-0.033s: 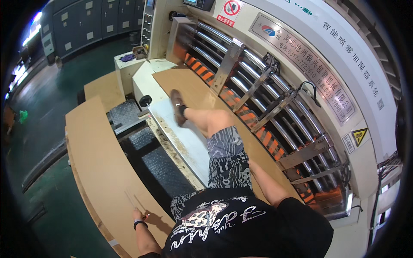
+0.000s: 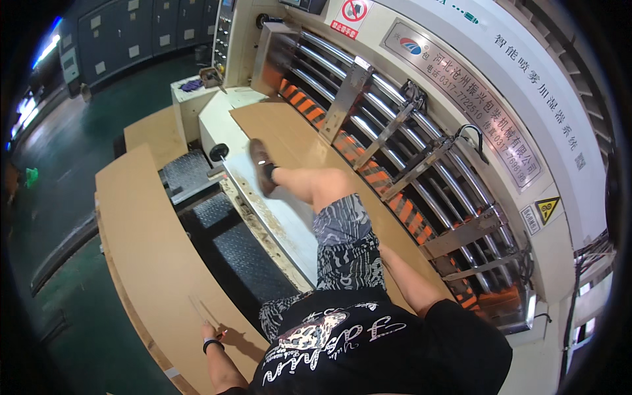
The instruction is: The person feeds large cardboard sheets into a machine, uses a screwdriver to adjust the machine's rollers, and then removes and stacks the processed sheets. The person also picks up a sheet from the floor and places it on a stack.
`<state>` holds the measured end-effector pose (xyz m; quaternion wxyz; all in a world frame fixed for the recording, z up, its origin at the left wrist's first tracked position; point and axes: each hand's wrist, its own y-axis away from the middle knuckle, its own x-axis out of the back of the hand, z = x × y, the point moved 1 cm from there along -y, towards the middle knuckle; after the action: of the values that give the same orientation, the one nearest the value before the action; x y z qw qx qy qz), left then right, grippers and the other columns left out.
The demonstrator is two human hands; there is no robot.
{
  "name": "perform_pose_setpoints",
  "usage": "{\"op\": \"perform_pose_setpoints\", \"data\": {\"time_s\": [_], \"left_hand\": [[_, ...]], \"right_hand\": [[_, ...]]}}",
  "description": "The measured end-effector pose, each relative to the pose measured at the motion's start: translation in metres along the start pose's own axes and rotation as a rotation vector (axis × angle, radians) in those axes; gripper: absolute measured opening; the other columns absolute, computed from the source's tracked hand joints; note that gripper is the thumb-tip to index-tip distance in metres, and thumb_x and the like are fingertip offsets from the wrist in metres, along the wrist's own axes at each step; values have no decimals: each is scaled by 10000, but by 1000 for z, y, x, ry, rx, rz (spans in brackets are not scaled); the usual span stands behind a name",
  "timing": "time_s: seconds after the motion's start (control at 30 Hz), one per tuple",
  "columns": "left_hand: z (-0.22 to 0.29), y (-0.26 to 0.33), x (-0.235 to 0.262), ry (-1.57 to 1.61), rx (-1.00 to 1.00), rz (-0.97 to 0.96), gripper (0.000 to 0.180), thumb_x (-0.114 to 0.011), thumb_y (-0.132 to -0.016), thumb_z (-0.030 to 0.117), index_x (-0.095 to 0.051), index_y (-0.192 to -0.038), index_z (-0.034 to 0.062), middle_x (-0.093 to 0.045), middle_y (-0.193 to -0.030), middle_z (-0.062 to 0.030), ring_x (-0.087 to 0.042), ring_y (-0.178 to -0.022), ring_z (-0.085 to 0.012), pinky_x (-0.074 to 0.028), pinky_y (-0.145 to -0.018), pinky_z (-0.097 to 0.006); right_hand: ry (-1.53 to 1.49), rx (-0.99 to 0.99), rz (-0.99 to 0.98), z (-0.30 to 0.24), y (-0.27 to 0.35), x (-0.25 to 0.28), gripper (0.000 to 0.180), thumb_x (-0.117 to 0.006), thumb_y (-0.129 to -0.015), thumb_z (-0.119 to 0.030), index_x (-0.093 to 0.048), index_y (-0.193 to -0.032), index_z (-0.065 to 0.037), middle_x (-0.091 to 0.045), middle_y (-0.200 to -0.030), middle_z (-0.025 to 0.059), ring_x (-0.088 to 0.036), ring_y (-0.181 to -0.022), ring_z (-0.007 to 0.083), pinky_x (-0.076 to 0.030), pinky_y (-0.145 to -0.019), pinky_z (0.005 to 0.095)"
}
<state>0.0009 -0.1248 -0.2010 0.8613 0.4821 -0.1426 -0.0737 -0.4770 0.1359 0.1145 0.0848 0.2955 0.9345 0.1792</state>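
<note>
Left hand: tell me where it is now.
Head view, lower left: the left hand rests on the cardboard stack, beside the black tread plate.

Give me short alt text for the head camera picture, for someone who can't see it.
A person leans over a corrugated-board machine, left hand resting on a stack of brown cardboard sheets. The right arm reaches toward a cardboard sheet beside the metal rollers; that hand is hidden. One raised leg rests its brown shoe on the white feed table.
</note>
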Motion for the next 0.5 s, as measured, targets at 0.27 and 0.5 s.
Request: {"op": "perform_pose_setpoints", "data": {"time_s": [0.27,0.5], "left_hand": [[-120,-95,18,-399,114,77,378,-443,-891,287,-568,-685,-4,-564,-574,-116,-562,-490,-212,-445,-384,-335],[-121,-123,10,-547,122,242,509,-360,-923,380,-586,-797,-58,-585,-641,-184,-585,-508,-277,-471,-413,-378]], "right_hand": [[430,-181,-117,43,-46,-37,602,-344,-905,-480,-474,-1231,9,-560,-1142,178,-552,-982,257,-406,-897,348],[998,-648,-217,110,-74,-58,677,-331,-881,-571,-605,-1020,32,-618,-950,225,-582,-903,303,-421,-853,386]]}}
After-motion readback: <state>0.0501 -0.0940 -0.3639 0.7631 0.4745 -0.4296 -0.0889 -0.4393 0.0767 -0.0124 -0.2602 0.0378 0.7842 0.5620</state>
